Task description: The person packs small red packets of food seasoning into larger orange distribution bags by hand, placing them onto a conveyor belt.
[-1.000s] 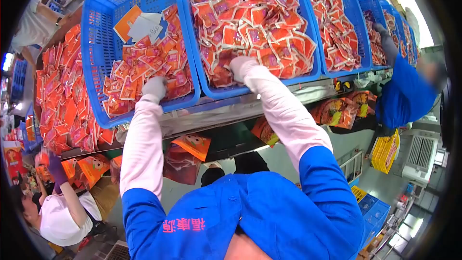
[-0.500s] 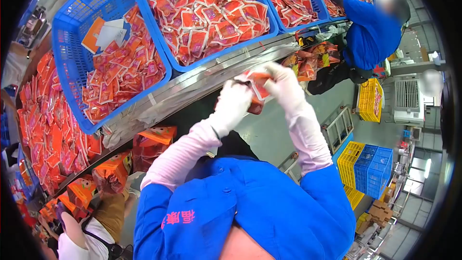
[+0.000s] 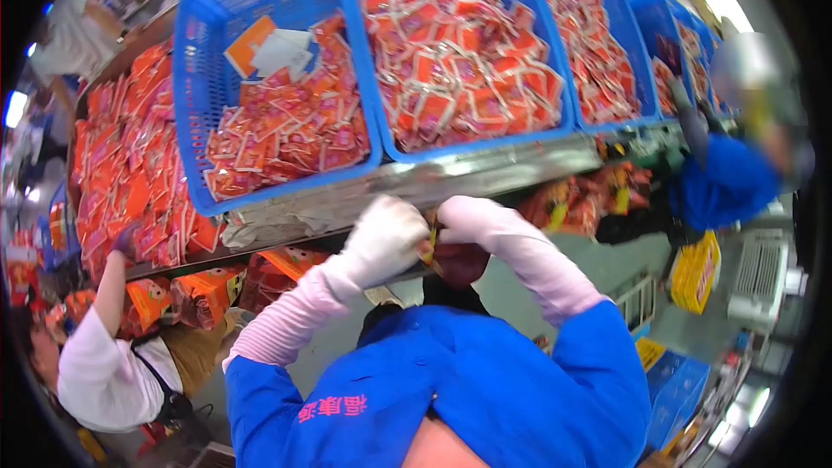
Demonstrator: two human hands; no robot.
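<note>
White gloves cover both of my hands, which are close together in front of the blue shirt. My left hand (image 3: 388,237) is closed, its fingers at the yellow-edged rim of a dark red bag (image 3: 461,263). On the other side of that rim, my right hand (image 3: 472,218) is also closed, its fingertips bent down and partly hidden. The bag hangs below the hands. Just beyond them runs the metal table edge (image 3: 485,175), with a blue basket (image 3: 377,126) of small red-and-white packets (image 3: 468,78) behind it.
Another blue basket (image 3: 192,121) holds packets and white and orange cards (image 3: 282,54). Loose packets (image 3: 139,173) lie at the left. A person in white (image 3: 108,373) reaches there; a person in blue (image 3: 728,182) stands right. Filled red bags (image 3: 204,295) hang along the table. Yellow crate (image 3: 695,273) on the floor.
The view has turned, so the baskets appear further right and lower. My hands have come down and together; the red-and-white packet seen between them earlier is out of sight.
</note>
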